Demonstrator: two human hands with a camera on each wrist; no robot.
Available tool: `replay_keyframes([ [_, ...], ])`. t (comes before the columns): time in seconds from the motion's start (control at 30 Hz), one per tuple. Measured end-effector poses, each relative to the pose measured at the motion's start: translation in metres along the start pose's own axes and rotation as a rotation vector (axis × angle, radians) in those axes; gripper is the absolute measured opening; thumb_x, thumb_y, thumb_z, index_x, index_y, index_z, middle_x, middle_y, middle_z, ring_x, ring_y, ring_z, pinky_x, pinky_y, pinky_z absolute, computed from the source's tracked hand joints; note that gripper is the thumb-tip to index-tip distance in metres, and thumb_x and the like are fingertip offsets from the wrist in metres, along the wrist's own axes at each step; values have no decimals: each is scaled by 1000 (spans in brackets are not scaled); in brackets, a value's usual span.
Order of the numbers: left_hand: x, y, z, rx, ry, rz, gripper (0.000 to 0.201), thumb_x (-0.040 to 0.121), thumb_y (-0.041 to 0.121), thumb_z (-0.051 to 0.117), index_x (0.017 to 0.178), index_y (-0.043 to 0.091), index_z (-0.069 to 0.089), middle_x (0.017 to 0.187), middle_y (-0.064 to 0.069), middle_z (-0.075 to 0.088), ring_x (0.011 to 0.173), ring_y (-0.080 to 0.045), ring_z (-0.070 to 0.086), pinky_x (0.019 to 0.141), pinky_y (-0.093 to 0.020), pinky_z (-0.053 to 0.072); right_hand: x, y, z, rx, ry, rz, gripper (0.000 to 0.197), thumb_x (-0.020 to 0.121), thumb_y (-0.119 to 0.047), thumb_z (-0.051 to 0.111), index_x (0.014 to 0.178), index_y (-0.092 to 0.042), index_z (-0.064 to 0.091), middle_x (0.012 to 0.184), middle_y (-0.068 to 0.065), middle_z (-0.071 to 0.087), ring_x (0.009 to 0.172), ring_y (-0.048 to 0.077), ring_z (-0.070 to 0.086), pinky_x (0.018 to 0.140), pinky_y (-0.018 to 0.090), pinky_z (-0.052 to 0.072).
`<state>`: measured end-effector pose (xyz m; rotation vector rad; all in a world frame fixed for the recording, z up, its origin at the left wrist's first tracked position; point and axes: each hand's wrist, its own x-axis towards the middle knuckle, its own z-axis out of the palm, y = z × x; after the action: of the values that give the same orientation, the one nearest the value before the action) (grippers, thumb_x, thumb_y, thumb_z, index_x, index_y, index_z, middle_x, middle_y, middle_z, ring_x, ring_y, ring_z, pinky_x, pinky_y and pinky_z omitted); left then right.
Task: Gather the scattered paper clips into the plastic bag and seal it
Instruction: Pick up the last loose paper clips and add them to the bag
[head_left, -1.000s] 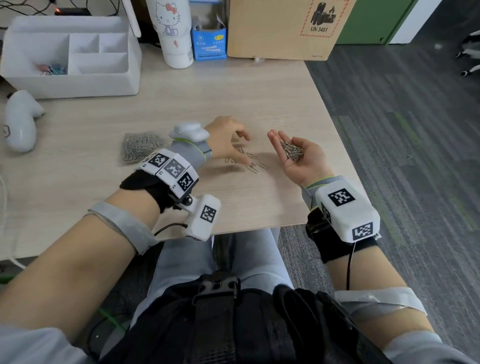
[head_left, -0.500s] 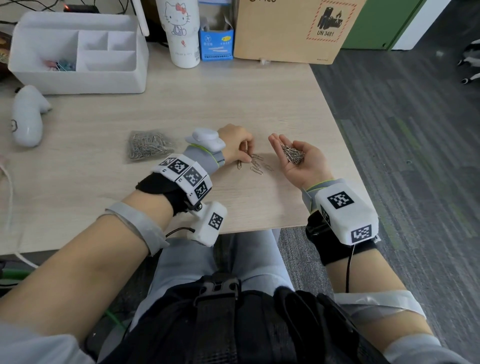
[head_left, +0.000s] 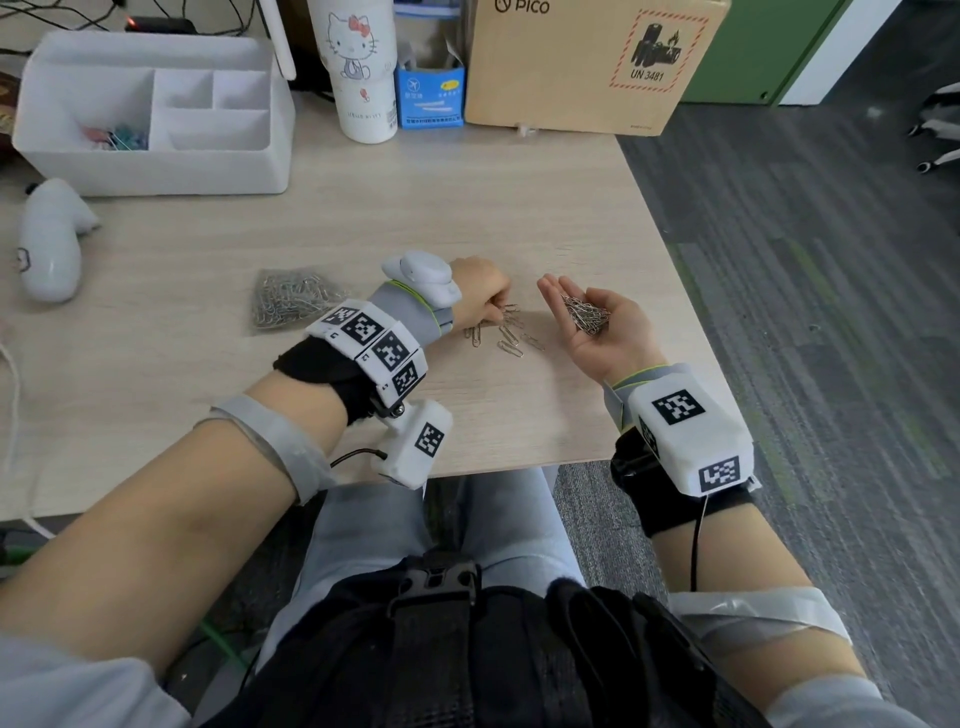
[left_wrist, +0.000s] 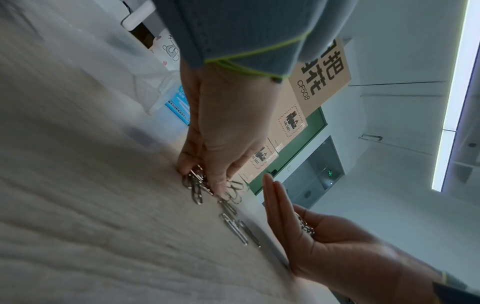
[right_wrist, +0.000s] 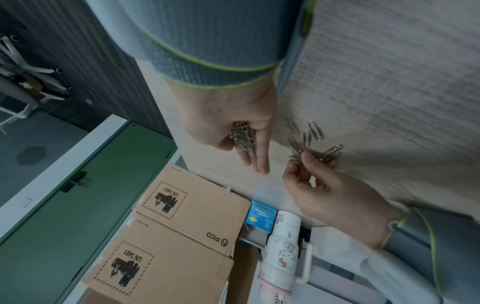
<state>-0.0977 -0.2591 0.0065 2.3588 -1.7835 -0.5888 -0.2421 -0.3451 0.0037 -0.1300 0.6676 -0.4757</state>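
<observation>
- My right hand lies palm up and flat on the table, cradling a small heap of paper clips.
- My left hand, at 9 o'clock of it, pinches several loose clips; a few more lie flat beside it.
- The plastic bag, at 9 o'clock of my left wrist, already holds many clips.
- I judge gathering nearly done; tipping these in and sealing remain.
</observation>
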Motion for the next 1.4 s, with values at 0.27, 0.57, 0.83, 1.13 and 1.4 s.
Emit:
replay_keyframes([
  [0.27,3,-10,-4,-93,88,-36,13,82,13,63,88,2,66,92,-15,69,81,-26,61,71,-30,41,2,-3,0,-18,-6,-10,31,97,-5,30,98,16,53,101,29,58,121,40,50,58,43,59],
  [0.57,-2,5,-26,-494,227,116,11,78,15,70,81,4,67,62,7,61,46,9,56,58,-7,44,1,15,12,-154,-29,89,32,97,-9,32,88,13,54,98,33,57,112,45,53,73,47,52],
  [0.83,-1,27,-31,-486,364,263,15,75,5,69,89,2,71,86,-4,67,78,-14,62,62,-1,43,0,10,11,-60,-80,103,34,97,-7,32,91,13,59,79,30,67,66,42,68,61,43,58],
  [1.13,-3,4,4,-175,27,70,54,53,30,87,100,12,65,94,0,60,84,-14,50,69,-21,34,-2,-4,-3,23,-23,2,34,97,-5,29,93,17,55,83,35,64,84,47,63,61,45,57],
  [1.4,2,2,9,-219,58,74,24,65,23,79,81,8,69,78,-2,61,73,-16,54,68,-27,42,-6,-4,-5,28,-10,9,33,97,-5,27,95,17,53,97,31,58,125,39,46,70,50,53],
])
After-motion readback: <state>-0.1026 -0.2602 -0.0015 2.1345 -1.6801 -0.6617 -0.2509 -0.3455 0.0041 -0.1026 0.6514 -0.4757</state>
